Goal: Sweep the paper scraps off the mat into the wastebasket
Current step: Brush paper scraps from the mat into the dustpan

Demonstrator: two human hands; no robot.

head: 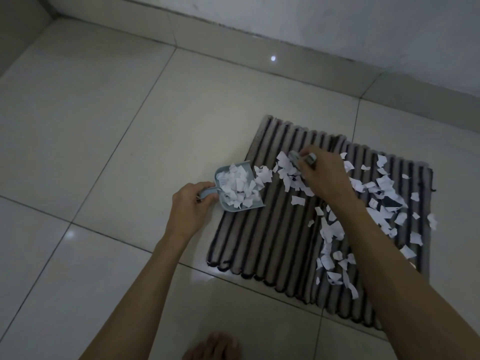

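A striped grey and dark mat (267, 229) lies on the tiled floor. White paper scraps (384, 193) are strewn over its right half and middle. My left hand (189, 203) grips the handle of a small light-blue dustpan (257, 203), which rests on the mat's left edge and holds a heap of scraps. My right hand (324, 175) is closed on a small brush (296, 158) whose head presses among scraps just right of the pan. No wastebasket is in view.
Pale floor tiles (104, 126) surround the mat. A wall with a skirting (285, 61) runs along the back. A bare foot (213, 346) shows at the bottom edge.
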